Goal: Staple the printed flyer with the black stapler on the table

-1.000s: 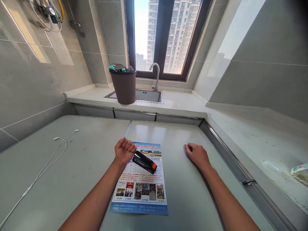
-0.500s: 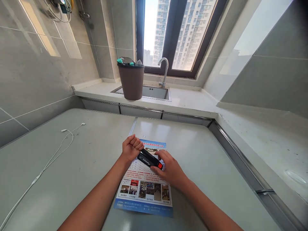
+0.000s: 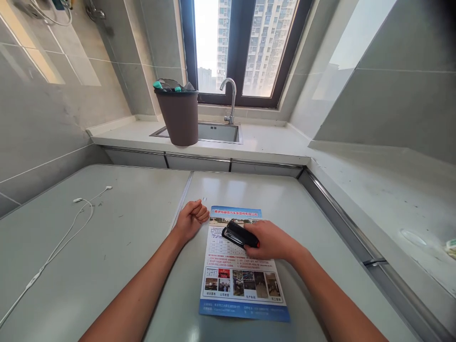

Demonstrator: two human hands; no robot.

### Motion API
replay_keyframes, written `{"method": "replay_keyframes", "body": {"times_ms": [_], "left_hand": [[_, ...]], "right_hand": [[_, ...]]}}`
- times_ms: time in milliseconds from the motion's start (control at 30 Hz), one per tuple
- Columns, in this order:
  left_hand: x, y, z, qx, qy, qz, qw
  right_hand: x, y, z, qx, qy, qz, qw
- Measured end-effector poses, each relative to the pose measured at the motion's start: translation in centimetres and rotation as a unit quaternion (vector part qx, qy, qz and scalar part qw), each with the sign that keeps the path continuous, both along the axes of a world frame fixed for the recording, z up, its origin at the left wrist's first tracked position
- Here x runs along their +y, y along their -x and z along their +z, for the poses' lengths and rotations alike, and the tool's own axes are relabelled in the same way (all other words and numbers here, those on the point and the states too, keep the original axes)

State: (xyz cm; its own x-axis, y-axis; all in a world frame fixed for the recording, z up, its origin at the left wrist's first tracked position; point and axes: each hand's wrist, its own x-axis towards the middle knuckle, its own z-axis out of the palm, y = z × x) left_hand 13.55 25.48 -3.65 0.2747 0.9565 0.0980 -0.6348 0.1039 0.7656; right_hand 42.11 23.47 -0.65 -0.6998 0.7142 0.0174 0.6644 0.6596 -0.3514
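My right hand (image 3: 271, 240) is wrapped round the rear of a black stapler (image 3: 237, 233) with a bit of red at its back end. The stapler is above a printed flyer (image 3: 245, 285) with blue bands, small photos and red and black text. To the left of the flyer, my left hand (image 3: 192, 218) is closed in a fist, apart from the stapler; whatever its fingers may hold is hidden. Just beyond that fist, tiny thin staple-like pieces (image 3: 204, 198) lie on the grey tabletop (image 3: 142, 266).
A white cable (image 3: 53, 254) runs along the table's left side. At the back, a brown bin (image 3: 180, 118) with bottles in it stands on the white counter (image 3: 267, 140), partly over the sink (image 3: 221, 133) with its faucet (image 3: 232, 97). A metal rail (image 3: 342, 216) borders the right.
My left hand has come away from the stapler's front end and moved left, off the flyer. My right hand now has the stapler alone. The view has shifted slightly.
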Motion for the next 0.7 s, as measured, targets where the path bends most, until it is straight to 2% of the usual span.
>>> {"method": "replay_keyframes", "body": {"times_ms": [67,167,300,433,533,700], "left_hand": [[-0.1,-0.8,-0.4,0.112,-0.038,-0.034,0.992],[-0.2,-1.8,-1.2,0.26,-0.075,-0.055,0.961],[-0.4,-2.2,-1.6,0.326,-0.121,-0.018,0.938],[-0.7,-2.4,-1.1,0.363,-0.164,0.048,0.916],[-1.0,-2.8,-0.7,0.448,-0.196,0.061,0.87],[-1.2,-3.3,-0.7,0.549,-0.264,0.039,0.792]], "right_hand": [[0.4,-1.2,0.3,0.001,0.007,0.015,1.0],[0.7,-2.0,0.3,0.004,-0.002,0.03,1.0],[0.8,-2.2,-0.1,0.009,-0.049,0.027,0.998],[1.2,-2.6,-1.0,0.066,-0.078,-0.025,0.994],[1.8,-2.7,-2.1,0.108,-0.107,-0.055,0.987],[2.4,-1.5,-3.4,0.111,-0.135,-0.041,0.984]]}}
